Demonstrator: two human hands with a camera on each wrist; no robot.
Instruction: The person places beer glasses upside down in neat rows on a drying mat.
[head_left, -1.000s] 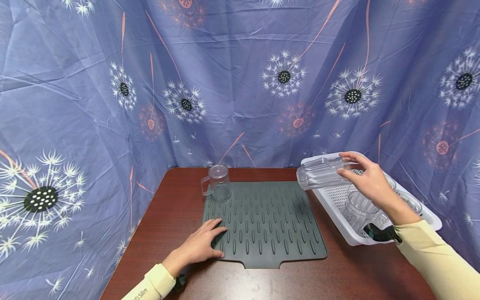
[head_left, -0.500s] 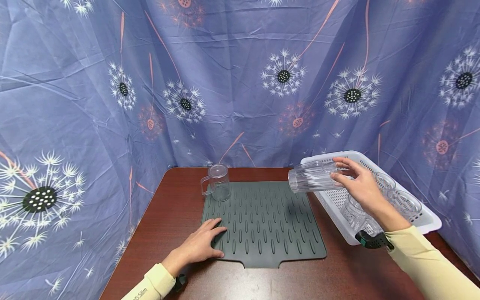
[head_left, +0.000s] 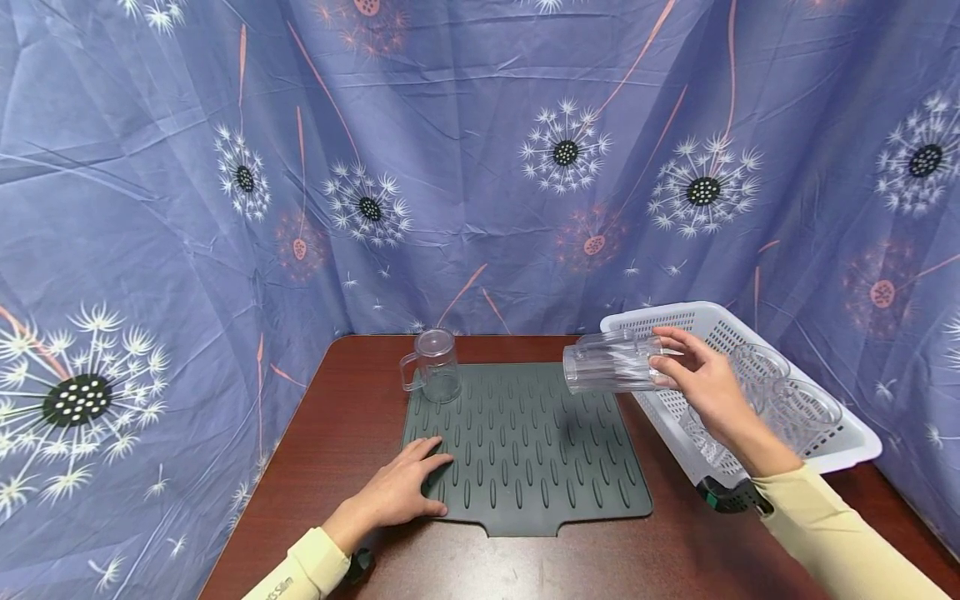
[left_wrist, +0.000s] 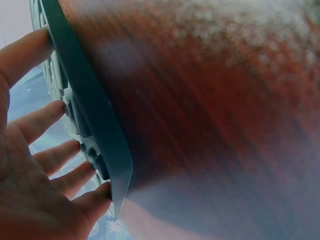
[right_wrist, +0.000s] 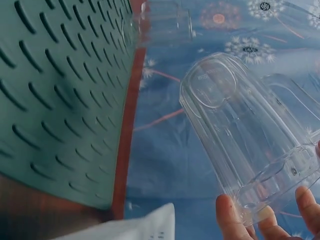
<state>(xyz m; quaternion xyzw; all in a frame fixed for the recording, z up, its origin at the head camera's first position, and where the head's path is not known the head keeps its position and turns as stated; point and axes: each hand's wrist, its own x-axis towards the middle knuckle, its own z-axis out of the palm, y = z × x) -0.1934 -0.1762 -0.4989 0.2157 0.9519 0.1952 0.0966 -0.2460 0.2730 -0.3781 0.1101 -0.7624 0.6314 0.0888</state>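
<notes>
My right hand (head_left: 705, 387) grips a clear glass mug (head_left: 611, 368) near its rim, thumb on one side and fingers on the other. The mug lies sideways in the air, base pointing left, over the right part of a dark green drying mat (head_left: 517, 450). Its side handle (right_wrist: 295, 95) shows in the right wrist view. My left hand (head_left: 397, 487) rests at the mat's near-left edge, fingers spread; in the left wrist view the fingertips (left_wrist: 57, 107) touch the mat's ridged surface. A second clear mug (head_left: 441, 371) stands upside down on the mat's far-left corner, handle to the left.
A white perforated basket (head_left: 862, 450) stands at the right with several clear glasses (head_left: 806, 408) in it, partly behind my right forearm. Brown wooden table (head_left: 300, 450) surrounds the mat. A blue dandelion-print curtain (head_left: 465, 208) hangs behind the table.
My right hand has carried the glass mug leftward and slightly down, from over the basket's edge to over the mat. The left hand stays in place.
</notes>
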